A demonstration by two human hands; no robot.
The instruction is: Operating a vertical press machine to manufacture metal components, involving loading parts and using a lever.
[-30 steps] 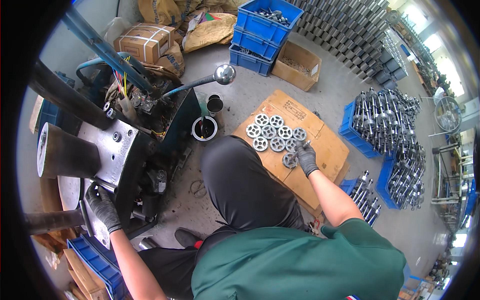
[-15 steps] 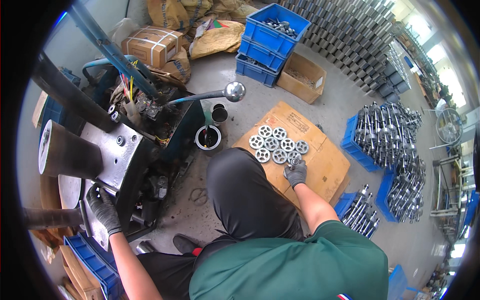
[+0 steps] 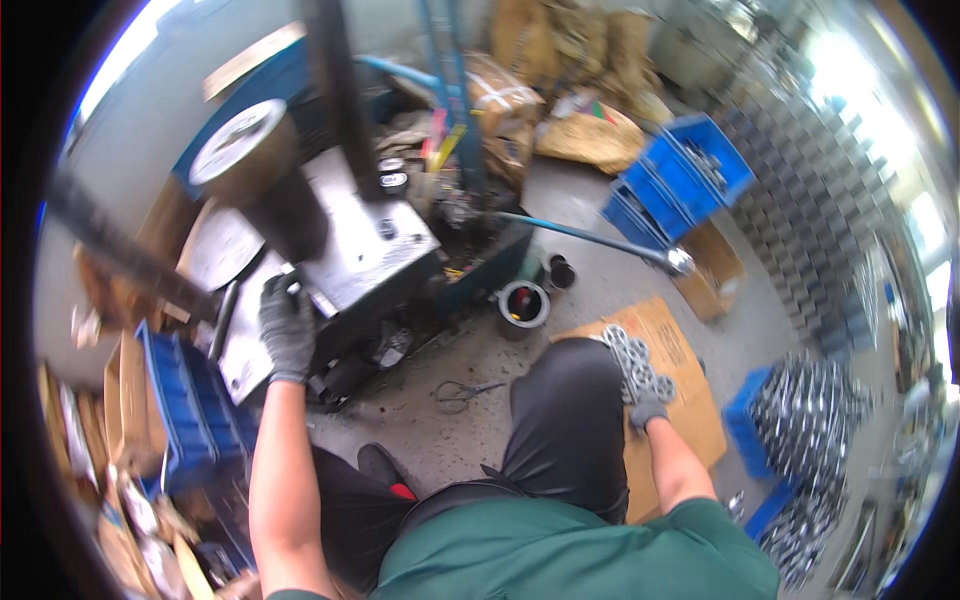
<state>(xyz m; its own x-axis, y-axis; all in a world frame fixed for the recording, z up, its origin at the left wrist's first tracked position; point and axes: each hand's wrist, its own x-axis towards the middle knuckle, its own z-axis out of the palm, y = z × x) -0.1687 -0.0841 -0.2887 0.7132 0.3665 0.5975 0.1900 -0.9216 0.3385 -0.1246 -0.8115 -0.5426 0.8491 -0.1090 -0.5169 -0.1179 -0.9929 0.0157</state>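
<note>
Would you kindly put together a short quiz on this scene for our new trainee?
1. Which hand is at the spoked metal wheels, left or right?
2. True or false: both hands are bare.
3. Fill in the blank: the wheels lie on a brown sheet of ____.

Key:
1. The right hand.
2. False; the left hand, for one, wears a grey glove.
3. Cardboard.

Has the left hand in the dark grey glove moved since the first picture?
No, not visibly: against the shiny grey metal plate, the left hand stays at the near edge; the camera view itself turned.
</note>
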